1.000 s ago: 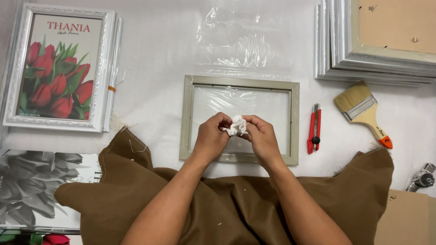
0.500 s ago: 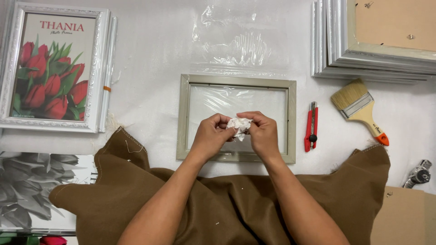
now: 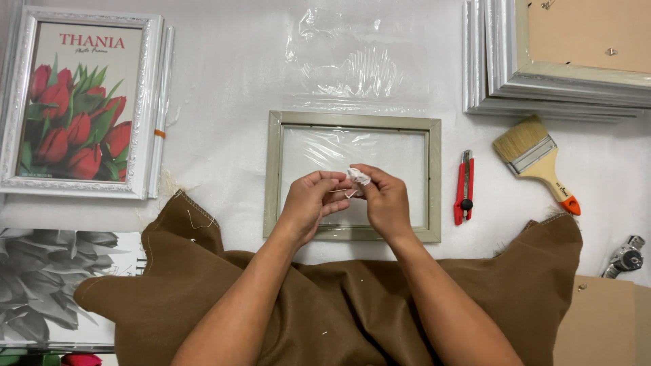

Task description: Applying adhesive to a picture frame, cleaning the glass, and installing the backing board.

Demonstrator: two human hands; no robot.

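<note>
A grey-green picture frame (image 3: 353, 121) with a glass pane lies flat on the white table. Above its lower half my left hand (image 3: 310, 202) and my right hand (image 3: 386, 202) meet. Between their fingertips is a small crumpled white wad (image 3: 358, 177), like tissue or tape. My right hand pinches the wad from the top. My left hand's fingers hold its lower edge, where a thin strand shows. Both forearms reach over a brown cloth (image 3: 325, 305) that lies along the near edge of the table.
A red utility knife (image 3: 464, 188) and a wide paintbrush (image 3: 536, 161) lie right of the frame. Clear plastic film (image 3: 352, 64) lies behind it. A stack of silver frames (image 3: 556, 61) is at the far right, a white framed tulip print (image 3: 78, 102) at the left, a wristwatch (image 3: 625, 257) and cardboard near right.
The hands stay over the frame and keep working the white wad; the fingers have shifted slightly. The view has moved a little.
</note>
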